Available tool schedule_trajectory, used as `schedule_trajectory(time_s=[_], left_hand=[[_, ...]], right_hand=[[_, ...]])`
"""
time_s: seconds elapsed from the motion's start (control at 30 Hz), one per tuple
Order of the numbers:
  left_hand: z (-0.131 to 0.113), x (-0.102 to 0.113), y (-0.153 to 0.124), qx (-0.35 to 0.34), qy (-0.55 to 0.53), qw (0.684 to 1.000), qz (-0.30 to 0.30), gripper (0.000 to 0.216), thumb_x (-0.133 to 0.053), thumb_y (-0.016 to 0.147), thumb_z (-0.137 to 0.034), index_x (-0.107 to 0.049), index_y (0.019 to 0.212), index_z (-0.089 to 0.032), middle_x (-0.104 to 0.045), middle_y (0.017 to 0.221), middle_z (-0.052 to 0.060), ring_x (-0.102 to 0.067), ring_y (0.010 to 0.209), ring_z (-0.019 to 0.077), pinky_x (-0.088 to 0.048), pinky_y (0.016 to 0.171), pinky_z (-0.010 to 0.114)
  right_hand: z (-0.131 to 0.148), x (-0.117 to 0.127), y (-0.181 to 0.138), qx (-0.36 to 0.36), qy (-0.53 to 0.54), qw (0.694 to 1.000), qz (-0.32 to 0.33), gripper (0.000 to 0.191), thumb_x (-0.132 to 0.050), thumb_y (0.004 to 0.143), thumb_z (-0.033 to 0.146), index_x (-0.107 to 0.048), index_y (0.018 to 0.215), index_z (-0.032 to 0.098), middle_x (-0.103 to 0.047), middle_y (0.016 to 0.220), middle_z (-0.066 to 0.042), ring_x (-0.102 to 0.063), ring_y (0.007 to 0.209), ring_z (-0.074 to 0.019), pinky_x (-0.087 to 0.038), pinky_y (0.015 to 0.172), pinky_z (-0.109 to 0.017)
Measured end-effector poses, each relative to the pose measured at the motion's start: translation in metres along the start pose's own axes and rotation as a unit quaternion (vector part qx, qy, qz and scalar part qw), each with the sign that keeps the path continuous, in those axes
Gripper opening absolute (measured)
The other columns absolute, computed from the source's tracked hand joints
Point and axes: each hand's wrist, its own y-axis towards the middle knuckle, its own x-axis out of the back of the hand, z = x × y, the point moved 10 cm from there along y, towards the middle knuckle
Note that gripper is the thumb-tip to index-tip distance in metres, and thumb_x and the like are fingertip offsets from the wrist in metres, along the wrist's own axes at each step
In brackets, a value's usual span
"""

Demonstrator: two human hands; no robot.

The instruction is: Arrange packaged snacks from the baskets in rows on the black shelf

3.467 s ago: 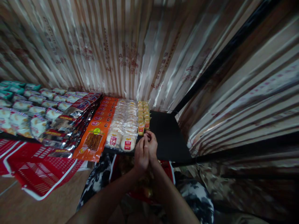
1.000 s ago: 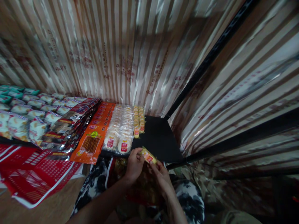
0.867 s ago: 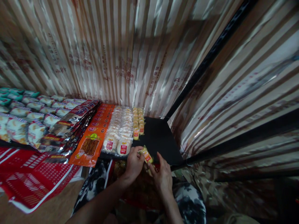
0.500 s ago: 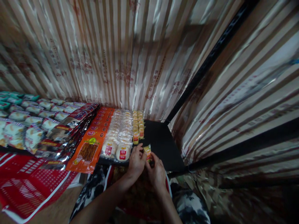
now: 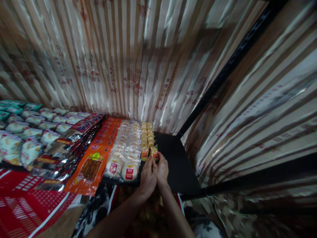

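Both hands meet around a small yellow snack packet [image 5: 154,151] with a red and white label, at the front of the right-hand row of small yellow packets [image 5: 150,134]. My left hand [image 5: 148,175] has its fingers closed against the packet's lower left side. On its right side, my right hand [image 5: 162,168] presses with bent fingers. The packet stands upright on the black shelf [image 5: 175,165]. Just left of it is another yellow packet [image 5: 144,153] at the front of the neighbouring row. The fingertips are partly hidden behind the hands.
Round white crackers in clear wrappers [image 5: 129,171] stand in two rows to the left. Beyond them lie an orange snack bag [image 5: 91,165], dark red packets [image 5: 59,148] and white packets [image 5: 32,132]. A red basket [image 5: 27,205] is at lower left. A black post [image 5: 210,86] rises behind the shelf.
My hands have moved forward with the yellow packet, bringing it up to the front of the right-hand row. They are closer together, and the camera view has shifted slightly.
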Motion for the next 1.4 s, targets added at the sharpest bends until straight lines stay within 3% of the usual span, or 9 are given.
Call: schedule_trajectory(time_s=[0.3,0.73,1.03,1.27,1.4], left_hand=[[-0.005,0.005,0.005,0.019,-0.007,1.0,0.015,0.048,-0.035,0.086,-0.024,-0.042,0.132,-0.013,-0.035,0.144,0.007,-0.03,0.133,0.0163,-0.019,0.113,0.033],[0.007,0.004,0.007,0.022,0.001,1.0,0.002,0.049,-0.034,0.084,-0.021,-0.044,0.13,-0.008,-0.035,0.143,0.011,-0.029,0.133,0.0181,-0.019,0.113,0.035],[0.008,0.007,0.001,0.008,0.015,1.0,-0.009,0.045,-0.038,0.082,-0.015,-0.05,0.125,-0.012,-0.039,0.142,0.009,-0.033,0.131,0.0171,-0.022,0.113,0.034],[-0.01,0.015,-0.029,-0.094,0.034,0.995,-0.012,0.035,-0.037,0.079,-0.009,-0.058,0.107,-0.016,-0.057,0.12,0.009,-0.051,0.114,0.0161,-0.037,0.103,0.033],[-0.001,0.029,-0.069,-0.141,0.089,0.986,0.005,0.03,-0.037,0.08,-0.01,-0.058,0.101,-0.016,-0.061,0.102,0.008,-0.055,0.101,0.0157,-0.044,0.092,0.031]], right_hand=[[-0.007,-0.01,0.006,-0.019,0.086,0.996,0.003,0.048,-0.042,0.078,0.039,-0.053,0.117,0.013,-0.057,0.104,-0.013,-0.057,0.085,-0.0214,-0.049,0.077,-0.034],[-0.007,-0.022,0.008,0.002,0.037,0.999,0.0,0.048,-0.042,0.077,0.038,-0.055,0.116,0.014,-0.059,0.1,-0.012,-0.053,0.091,-0.0242,-0.045,0.084,-0.039],[-0.012,-0.022,-0.001,0.003,0.137,0.99,0.014,0.05,-0.047,0.076,0.037,-0.054,0.119,0.012,-0.058,0.104,-0.014,-0.056,0.088,-0.0202,-0.05,0.078,-0.035],[-0.009,-0.003,-0.016,-0.035,0.161,0.986,-0.034,0.052,-0.05,0.075,0.041,-0.054,0.116,0.009,-0.056,0.112,-0.018,-0.057,0.093,-0.0213,-0.05,0.076,-0.034],[-0.01,0.022,-0.058,-0.072,0.203,0.973,-0.083,0.043,-0.043,0.082,0.043,-0.052,0.112,0.013,-0.064,0.096,-0.012,-0.06,0.084,-0.0176,-0.049,0.072,-0.03]])
